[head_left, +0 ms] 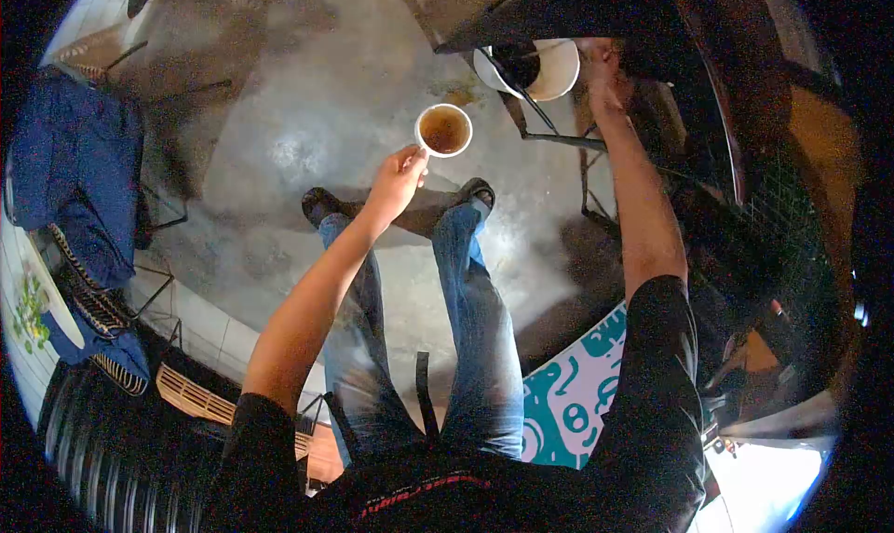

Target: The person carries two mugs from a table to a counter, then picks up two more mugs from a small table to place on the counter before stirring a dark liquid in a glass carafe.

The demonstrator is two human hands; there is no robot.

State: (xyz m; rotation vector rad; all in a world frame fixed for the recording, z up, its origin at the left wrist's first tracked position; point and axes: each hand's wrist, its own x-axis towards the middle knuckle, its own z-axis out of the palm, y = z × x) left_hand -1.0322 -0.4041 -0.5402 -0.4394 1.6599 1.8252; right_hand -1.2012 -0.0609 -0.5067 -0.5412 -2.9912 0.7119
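My left hand (402, 177) is closed at the near-left side of a white cup (420, 134), where its handle would be. The cup is upright over the floor and holds a brown, see-through drink (444, 129). My right arm reaches up to the right, and my right hand (603, 75) is beside the dark edge of a piece of furniture (577, 16). Blur and shadow smear its fingers. Just left of that hand stands a white bucket (559, 70) with something dark in it.
Thin dark metal legs (563, 142) stand below the bucket. Dark blue cloth (79, 161) hangs over furniture at the left. A teal and pink patterned panel (577, 403) lies beside my right leg. My shod feet rest on the grey concrete floor (307, 86).
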